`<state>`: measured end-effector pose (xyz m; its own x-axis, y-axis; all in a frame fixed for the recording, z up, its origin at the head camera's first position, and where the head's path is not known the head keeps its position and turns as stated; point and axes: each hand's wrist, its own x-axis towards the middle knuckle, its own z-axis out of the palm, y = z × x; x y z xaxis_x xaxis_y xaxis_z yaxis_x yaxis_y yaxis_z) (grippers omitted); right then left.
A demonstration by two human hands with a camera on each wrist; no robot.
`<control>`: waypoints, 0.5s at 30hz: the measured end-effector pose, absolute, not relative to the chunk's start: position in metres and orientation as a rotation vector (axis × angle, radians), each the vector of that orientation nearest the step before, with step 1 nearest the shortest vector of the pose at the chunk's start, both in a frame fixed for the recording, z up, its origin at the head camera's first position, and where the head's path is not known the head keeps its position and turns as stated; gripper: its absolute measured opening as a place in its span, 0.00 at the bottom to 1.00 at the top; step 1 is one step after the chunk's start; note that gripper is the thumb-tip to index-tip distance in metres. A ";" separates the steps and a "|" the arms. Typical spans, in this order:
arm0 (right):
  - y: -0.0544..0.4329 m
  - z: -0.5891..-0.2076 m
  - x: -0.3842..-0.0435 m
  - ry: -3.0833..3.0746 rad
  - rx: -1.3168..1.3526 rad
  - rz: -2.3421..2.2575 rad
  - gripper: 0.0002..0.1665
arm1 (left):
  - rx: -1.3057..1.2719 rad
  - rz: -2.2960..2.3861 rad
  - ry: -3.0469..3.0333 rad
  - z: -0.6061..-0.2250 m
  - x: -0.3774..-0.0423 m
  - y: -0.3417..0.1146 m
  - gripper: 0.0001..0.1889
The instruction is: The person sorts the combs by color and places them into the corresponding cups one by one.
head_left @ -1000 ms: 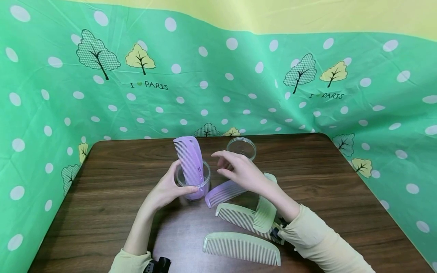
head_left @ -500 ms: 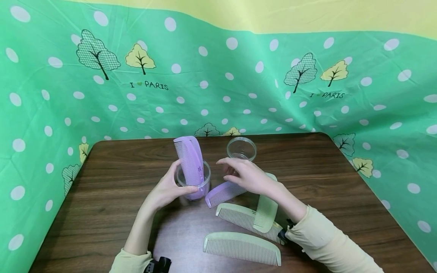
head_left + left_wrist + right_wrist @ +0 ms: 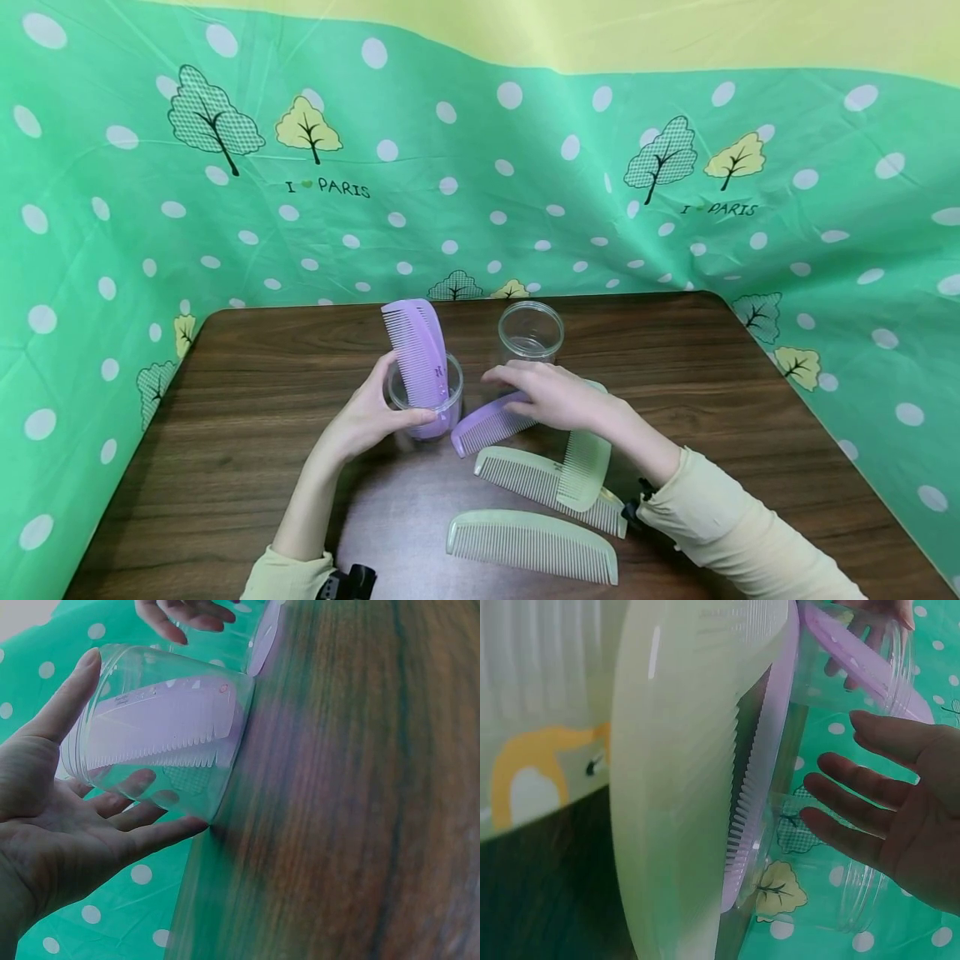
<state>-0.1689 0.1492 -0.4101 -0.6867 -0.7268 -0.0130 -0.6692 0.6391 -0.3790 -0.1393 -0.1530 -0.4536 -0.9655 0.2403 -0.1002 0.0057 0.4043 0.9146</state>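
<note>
The right hand, its fingers extended and holding nothing, is above the far end of a curved purple plastic comb on the table; contact is unclear. A clean pickup likely calls for pinching the smooth spine, with the wrist clear of the pale green plastic comb beneath it. The left hand grips a clear round jar, best held steady. The purple comb's long axis slants from beside that jar up under the right hand, teeth toward the person, spine away.
</note>
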 end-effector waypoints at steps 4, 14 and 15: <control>0.151 -0.412 -0.169 2.675 -1.195 -0.457 0.29 | 0.217 1.588 2.447 -0.454 -0.139 -0.153 0.55; 0.151 -0.418 -0.168 2.647 -1.206 -0.314 0.35 | 0.235 1.600 2.447 -0.454 -0.139 -0.153 0.55; 0.151 -0.419 -0.167 2.642 -1.206 -0.304 0.36 | 0.238 1.604 2.445 -0.454 -0.139 -0.153 0.55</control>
<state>-0.1674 0.1506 -0.4191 -0.6388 -0.7609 -0.1138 -0.7152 0.6419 -0.2764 -0.1395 -0.1530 -0.4538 -0.9654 0.2467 -0.0841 0.0212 0.3959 0.9181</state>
